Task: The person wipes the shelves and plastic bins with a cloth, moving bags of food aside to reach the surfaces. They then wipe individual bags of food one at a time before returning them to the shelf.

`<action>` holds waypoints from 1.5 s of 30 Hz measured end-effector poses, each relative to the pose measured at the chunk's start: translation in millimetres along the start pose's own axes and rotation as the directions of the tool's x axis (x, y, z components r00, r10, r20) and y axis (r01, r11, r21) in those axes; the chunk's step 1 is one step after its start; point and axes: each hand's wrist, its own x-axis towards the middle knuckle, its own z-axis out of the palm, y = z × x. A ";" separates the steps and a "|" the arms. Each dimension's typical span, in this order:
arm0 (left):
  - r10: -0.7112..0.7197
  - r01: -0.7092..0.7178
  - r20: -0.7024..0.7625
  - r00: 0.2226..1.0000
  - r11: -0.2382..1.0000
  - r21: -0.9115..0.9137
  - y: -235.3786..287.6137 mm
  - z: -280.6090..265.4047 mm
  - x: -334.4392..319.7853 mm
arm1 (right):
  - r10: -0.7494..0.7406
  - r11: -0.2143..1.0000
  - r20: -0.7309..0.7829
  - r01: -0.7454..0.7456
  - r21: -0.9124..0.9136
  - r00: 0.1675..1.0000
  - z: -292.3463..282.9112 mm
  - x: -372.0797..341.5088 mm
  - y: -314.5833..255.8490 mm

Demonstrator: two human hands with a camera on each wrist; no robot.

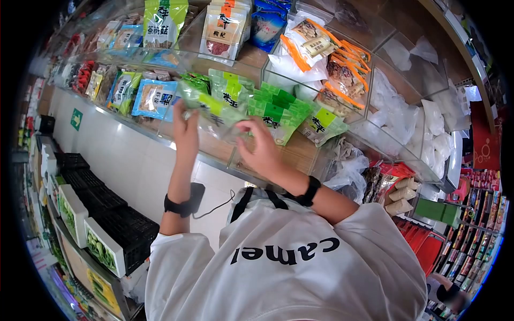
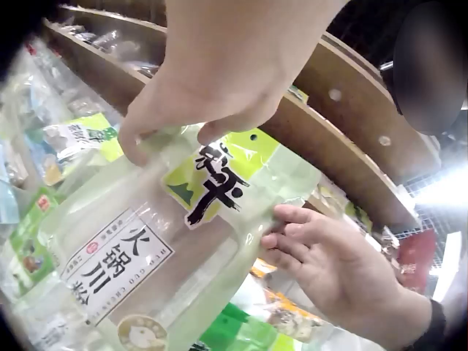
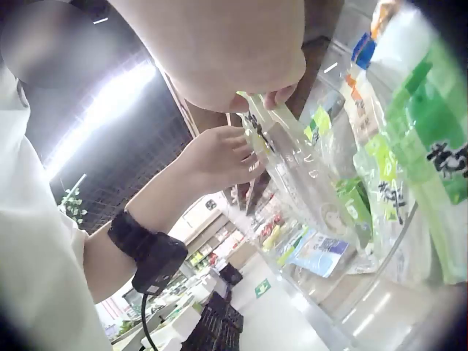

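Observation:
A pale green, partly clear packet [image 1: 210, 109] with black lettering is held up in front of the shelf. The left hand [image 1: 186, 131] grips one side of it; in the left wrist view that hand [image 2: 212, 95] pinches the upper edge of the packet [image 2: 183, 227]. On the other side, the right hand [image 1: 261, 148] pinches the edge; it appears as a hand [image 2: 340, 274] with curled fingers in the left wrist view. Seen from the right wrist, the packet [image 3: 300, 172] hangs between the right hand [image 3: 238, 55] and the left hand [image 3: 216, 162].
Clear dividers split the shelf. Green packets [image 1: 276, 113] stand just behind the hands, blue-edged packets [image 1: 154, 98] to the left, orange-edged packets [image 1: 342, 75] and white bags [image 1: 393, 107] to the right. Black crates [image 1: 120, 224] stand at the lower left beside the pale floor [image 1: 126, 147].

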 end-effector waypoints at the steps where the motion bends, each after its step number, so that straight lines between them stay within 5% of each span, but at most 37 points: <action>1: 0.002 -0.002 0.002 1.000 1.000 0.000 6.1 9.5 -9.5 | 0.003 0.999 -0.056 -0.005 -0.038 0.998 -11.2 -6.5 -1.7; 5: -0.051 0.086 0.284 0.958 0.990 -0.113 13.7 52.0 -38.1 | 0.037 0.985 -0.301 -0.085 -0.149 0.953 -56.5 -32.8 12.8; 7: 0.070 -0.047 0.357 0.932 0.996 -0.073 6.8 80.8 -49.8 | 0.069 0.980 -0.359 -0.130 -0.148 0.931 -77.2 -51.4 31.9; 10: -0.097 0.159 0.425 0.900 0.981 -0.113 27.5 114.8 -78.4 | 0.176 0.935 -0.448 -0.291 -0.202 0.877 -103.5 -79.6 54.4; 12: -0.111 0.212 0.636 0.763 0.974 -0.084 4.5 138.7 -95.4 | 0.254 0.944 -0.560 -0.327 -0.031 0.789 -118.3 -90.4 61.8; 15: -0.149 0.149 0.705 0.693 0.987 0.062 -13.5 163.0 -111.0 | 0.262 0.924 -0.589 -0.375 -0.075 0.765 -137.3 -123.3 108.7; 18: -0.126 0.175 0.772 0.623 0.984 0.019 -4.9 174.6 -111.0 | 0.367 0.885 -0.596 -0.465 -0.012 0.714 -141.2 -138.4 130.6; 25: 0.032 0.101 0.666 0.745 0.982 -0.160 -18.8 205.2 -109.0 | 0.457 0.828 -0.632 -0.559 0.045 0.626 -145.3 -139.9 143.0; 27: -0.102 0.303 0.763 0.639 0.945 -0.127 -14.4 208.8 -99.9 | 0.404 0.844 -0.659 -0.537 0.002 0.634 -147.0 -135.6 149.6; 31: -0.122 0.357 0.768 0.629 0.923 -0.146 -11.9 219.8 -91.2 | 0.350 0.833 -0.715 -0.551 -0.058 0.605 -150.2 -128.9 163.3; 37: -0.039 0.288 0.736 0.676 0.933 -0.216 -38.4 235.7 -95.5 | 0.334 0.870 -0.735 -0.493 0.000 0.589 -154.5 -118.8 165.6; 40: 0.076 0.089 0.668 0.740 0.973 -0.211 -47.2 237.8 -105.6 | 0.294 0.934 -0.743 -0.347 0.089 0.601 -149.6 -116.0 157.9; 45: -0.249 0.276 0.716 0.652 0.958 0.082 -63.5 243.3 -132.3 | 0.264 0.907 -0.749 -0.420 -0.021 0.608 -149.2 -126.1 155.2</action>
